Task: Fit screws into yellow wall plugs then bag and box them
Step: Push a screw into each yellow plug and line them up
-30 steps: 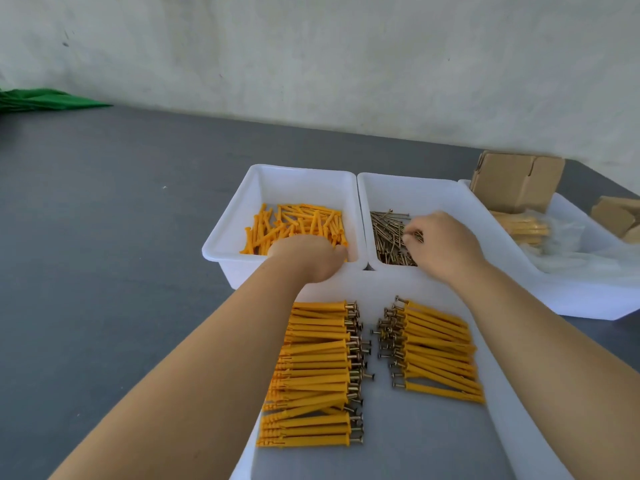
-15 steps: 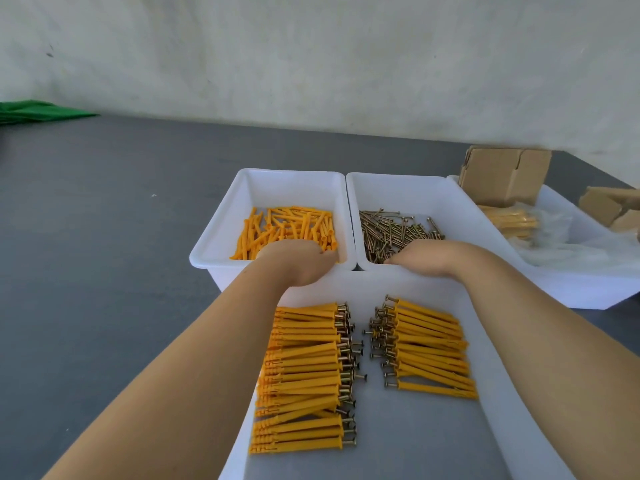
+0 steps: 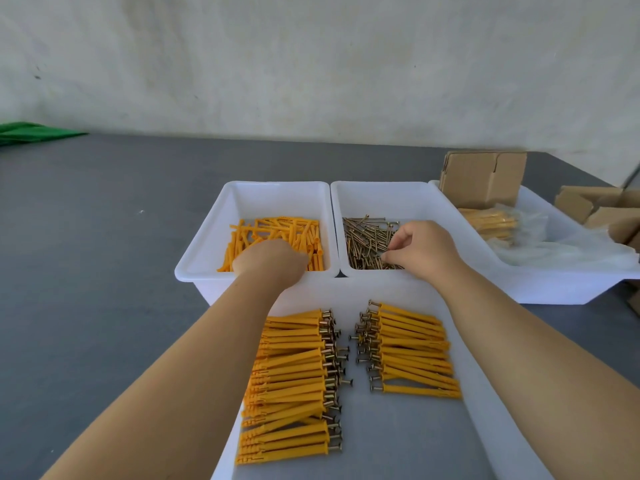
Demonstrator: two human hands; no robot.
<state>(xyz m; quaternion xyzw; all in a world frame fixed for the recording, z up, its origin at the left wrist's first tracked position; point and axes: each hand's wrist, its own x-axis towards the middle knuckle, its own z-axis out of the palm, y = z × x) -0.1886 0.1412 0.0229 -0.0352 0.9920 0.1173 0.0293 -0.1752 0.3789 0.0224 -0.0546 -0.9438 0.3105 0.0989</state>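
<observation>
Your left hand (image 3: 270,259) is down among the plugs (image 3: 277,233) in the far left bin (image 3: 207,258), its grip hidden, so I cannot tell. Your right hand (image 3: 424,249) pinches at the screws (image 3: 363,240) in the next bin (image 3: 415,199)

This looks like a small packing workshop, a plain hand-assembly bench. A bare, stained plaster wall (image 3: 311,64) fills the top of the frame above a wide grey worktable (image 3: 104,254). White plastic bins (image 3: 194,268) sit in a row at centre, sorted by part: loose yellow plugs (image 3: 277,230), loose screws (image 3: 363,240). At right, folded cardboard boxes (image 3: 481,178) and clear bags (image 3: 554,244) wait, and green sheeting (image 3: 31,131) lies at far left
</observation>
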